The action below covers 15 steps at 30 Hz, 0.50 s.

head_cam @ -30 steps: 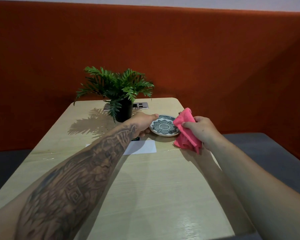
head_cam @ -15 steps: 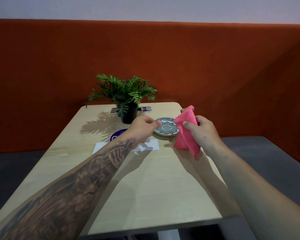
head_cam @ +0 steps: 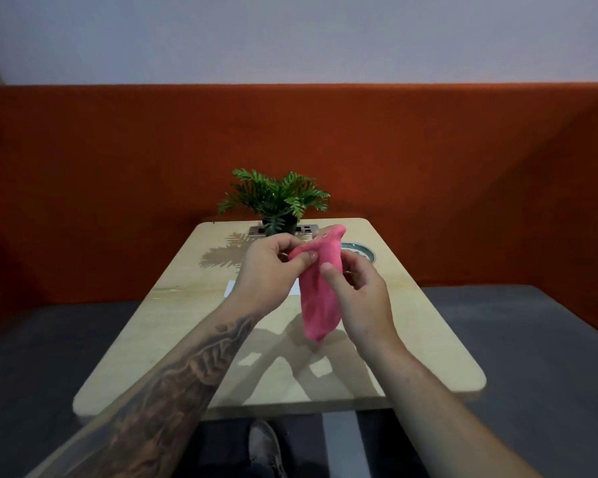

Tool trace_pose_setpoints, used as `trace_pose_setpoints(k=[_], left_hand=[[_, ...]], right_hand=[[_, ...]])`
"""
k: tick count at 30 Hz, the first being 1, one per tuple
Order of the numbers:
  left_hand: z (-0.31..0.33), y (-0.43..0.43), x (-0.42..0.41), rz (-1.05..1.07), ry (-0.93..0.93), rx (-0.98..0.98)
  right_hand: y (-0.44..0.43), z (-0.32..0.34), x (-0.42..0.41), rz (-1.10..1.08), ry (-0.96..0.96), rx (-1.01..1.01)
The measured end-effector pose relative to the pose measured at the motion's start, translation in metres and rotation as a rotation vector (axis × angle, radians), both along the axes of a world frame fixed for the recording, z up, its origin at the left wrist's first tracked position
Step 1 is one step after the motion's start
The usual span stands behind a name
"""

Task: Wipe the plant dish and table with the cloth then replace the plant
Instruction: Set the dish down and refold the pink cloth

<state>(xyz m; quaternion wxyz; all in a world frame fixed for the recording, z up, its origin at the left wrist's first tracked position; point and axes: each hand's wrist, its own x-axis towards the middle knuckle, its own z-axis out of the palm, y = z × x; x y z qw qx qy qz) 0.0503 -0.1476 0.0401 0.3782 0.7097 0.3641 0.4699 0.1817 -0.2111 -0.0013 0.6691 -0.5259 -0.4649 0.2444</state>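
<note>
Wooden table (head_cam: 173, 305): left hand (head_cam: 270, 267), right hand (head_cam: 363, 298) both pinch pink cloth (head_cam: 320, 298) above it.

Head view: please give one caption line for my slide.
The left hand and right hand hold a pink cloth above the table; potted plant and dish stand behind.

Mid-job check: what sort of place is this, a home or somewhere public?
Probably a café or office booth, not a home: a small wooden table set against an orange padded backrest, a grey bench seat on each side, and a socket panel set into the tabletop by the potted plant.
</note>
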Motion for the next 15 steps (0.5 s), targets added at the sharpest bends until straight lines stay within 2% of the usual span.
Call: trace_pose_setpoints(k=[3, 7, 12, 15], left_hand=[[0.015, -0.013, -0.015, -0.024, 0.088, 0.096], [0.026, -0.020, -0.033, -0.016, 0.116, 0.140], [0.026, -0.020, -0.051, 0.017, 0.133, 0.055], [0.017, -0.021, -0.061, 0.027, 0.063, -0.038]], right_hand=[[-0.014, -0.004, -0.013, -0.052, 0.151, 0.069], [-0.021, -0.009, -0.013, -0.141, 0.192, 0.046], [-0.018, -0.015, -0.014, -0.048, 0.040, 0.003], [-0.018, -0.020, -0.017, 0.014, -0.021, 0.008]])
